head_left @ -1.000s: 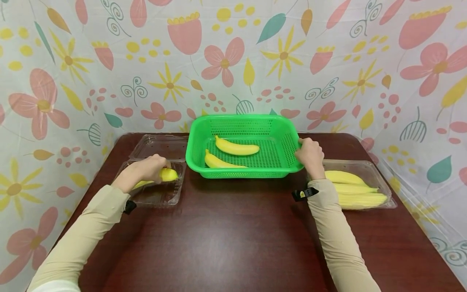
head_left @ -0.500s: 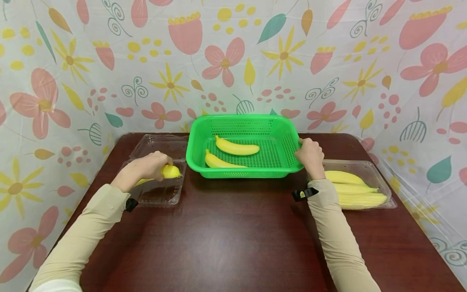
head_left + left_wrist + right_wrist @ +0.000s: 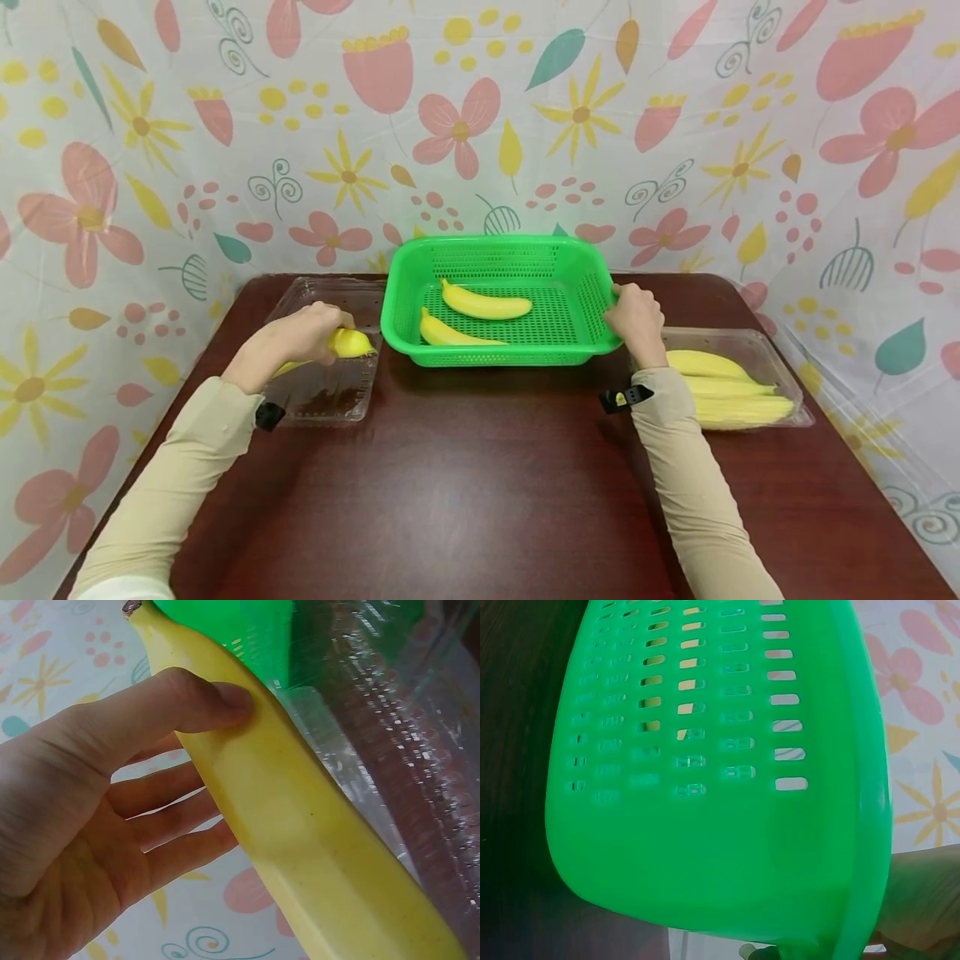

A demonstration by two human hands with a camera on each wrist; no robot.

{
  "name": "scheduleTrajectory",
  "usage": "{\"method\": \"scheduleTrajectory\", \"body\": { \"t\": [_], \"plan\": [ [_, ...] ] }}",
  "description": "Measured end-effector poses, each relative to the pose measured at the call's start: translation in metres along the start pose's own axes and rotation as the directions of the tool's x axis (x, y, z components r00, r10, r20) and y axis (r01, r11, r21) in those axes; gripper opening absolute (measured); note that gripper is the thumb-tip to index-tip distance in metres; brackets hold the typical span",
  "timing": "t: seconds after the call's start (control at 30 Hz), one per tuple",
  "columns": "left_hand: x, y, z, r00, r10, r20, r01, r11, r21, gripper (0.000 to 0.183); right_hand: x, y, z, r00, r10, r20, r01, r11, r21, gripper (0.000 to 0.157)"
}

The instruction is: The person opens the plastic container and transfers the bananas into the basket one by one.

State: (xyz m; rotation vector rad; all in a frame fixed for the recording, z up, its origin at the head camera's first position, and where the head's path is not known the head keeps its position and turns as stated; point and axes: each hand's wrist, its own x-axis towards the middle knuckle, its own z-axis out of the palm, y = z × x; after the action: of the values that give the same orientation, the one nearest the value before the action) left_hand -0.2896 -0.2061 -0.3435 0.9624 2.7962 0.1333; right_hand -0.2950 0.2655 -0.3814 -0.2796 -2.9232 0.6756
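Note:
Between thumb and fingers, my left hand point(image 3: 300, 337) holds a yellow banana point(image 3: 351, 342) above an open clear plastic container point(image 3: 330, 408). The left wrist view shows the thumb lying across this banana point(image 3: 285, 802) near its stem, fingers behind it. My right hand point(image 3: 637, 321) grips the right rim of a green perforated basket point(image 3: 495, 358); its fingers are mostly hidden by the rim in the right wrist view. Inside the basket lie a rear banana point(image 3: 487, 302) and a front banana point(image 3: 450, 333), the latter partly hidden by the front wall.
At the right, a clear container point(image 3: 780, 358) holds several bananas point(image 3: 731, 387), partly behind my right wrist. The left container's lid point(image 3: 330, 292) lies folded back. Everything stands on a dark reddish table point(image 3: 450, 483) backed by a flowered curtain point(image 3: 465, 125).
The left hand has risen a little with the banana and shifted slightly right, away from the container's floor. My right hand and the basket have stayed in place.

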Motion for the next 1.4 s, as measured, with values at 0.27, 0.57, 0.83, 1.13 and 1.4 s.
{"method": "scheduleTrajectory", "body": {
  "t": [0.27, 0.57, 0.83, 1.13, 1.4],
  "plan": [
    [0.002, 0.008, -0.01, 0.998, 0.03, -0.048, -0.029, 0.999, 0.02, 0.039, -0.001, 0.002, 0.001, 1.0, 0.008, 0.005, -0.008, 1.0, 0.002, 0.057],
    [0.007, 0.013, -0.019, 0.991, 0.067, -0.112, -0.062, 0.997, 0.045, 0.037, -0.002, 0.002, 0.0, 1.0, 0.005, -0.002, -0.005, 1.0, 0.006, 0.057],
    [0.011, 0.023, -0.025, 0.987, 0.073, -0.142, -0.068, 0.997, 0.043, 0.038, -0.002, 0.001, 0.0, 1.0, -0.004, -0.002, 0.004, 1.0, 0.0, 0.057],
    [0.018, 0.03, -0.03, 0.975, 0.126, -0.183, -0.115, 0.991, 0.067, 0.039, -0.002, 0.001, 0.0, 1.0, -0.01, -0.003, 0.01, 1.0, -0.002, 0.056],
    [0.021, 0.033, -0.029, 0.964, 0.139, -0.229, -0.127, 0.99, 0.067, 0.039, -0.001, -0.001, -0.001, 1.0, -0.005, -0.001, 0.005, 1.0, -0.008, 0.057]
  ]
}}
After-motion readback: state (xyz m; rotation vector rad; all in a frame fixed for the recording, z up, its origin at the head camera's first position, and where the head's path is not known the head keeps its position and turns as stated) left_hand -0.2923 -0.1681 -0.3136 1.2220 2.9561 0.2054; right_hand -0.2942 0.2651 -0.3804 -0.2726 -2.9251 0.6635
